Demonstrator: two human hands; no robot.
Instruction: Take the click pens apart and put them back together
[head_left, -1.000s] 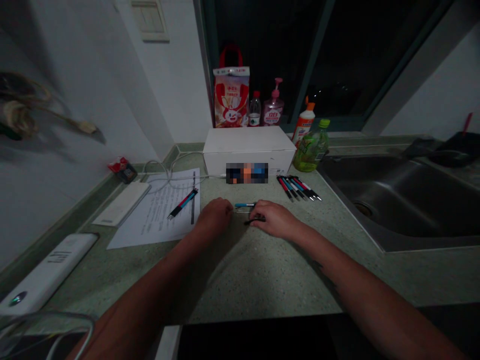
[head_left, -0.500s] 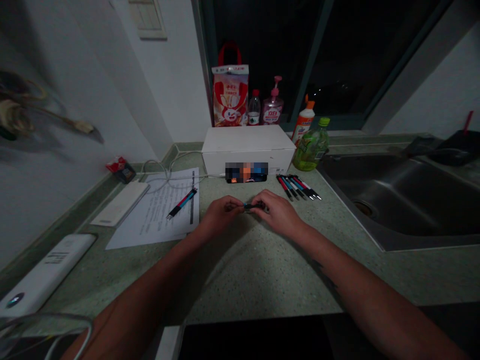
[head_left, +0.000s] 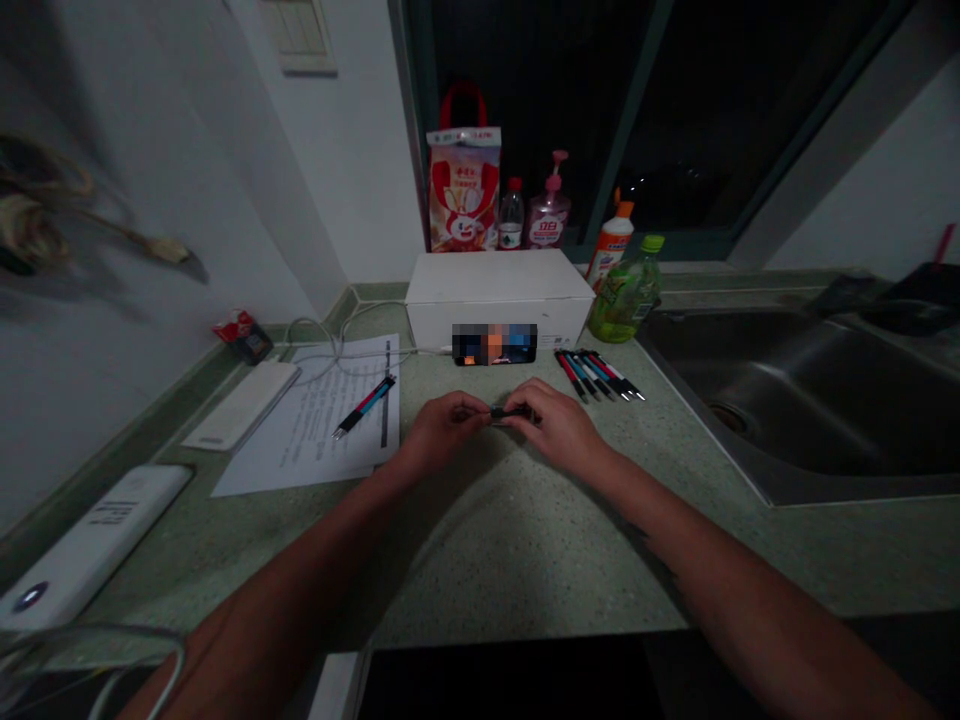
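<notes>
My left hand [head_left: 439, 430] and my right hand [head_left: 556, 425] meet just above the green speckled counter [head_left: 495, 530], both closed in a pinch on a small dark pen part [head_left: 506, 411] held between them. Several red, blue and black pens [head_left: 598, 375] lie in a row to the right of my hands. One more red and blue pen [head_left: 365, 406] rests on a printed sheet of paper [head_left: 315, 420] to the left.
A white box [head_left: 499, 290] stands behind my hands with a phone [head_left: 495, 344] leaning against it. Bottles and a red bag [head_left: 463, 190] line the window ledge. A steel sink [head_left: 810, 400] lies to the right. A white power bank [head_left: 82, 550] sits at the left.
Both hands lifted off the counter and came together. The blue pen piece and the dark piece that lay between them are now held in my fingertips.
</notes>
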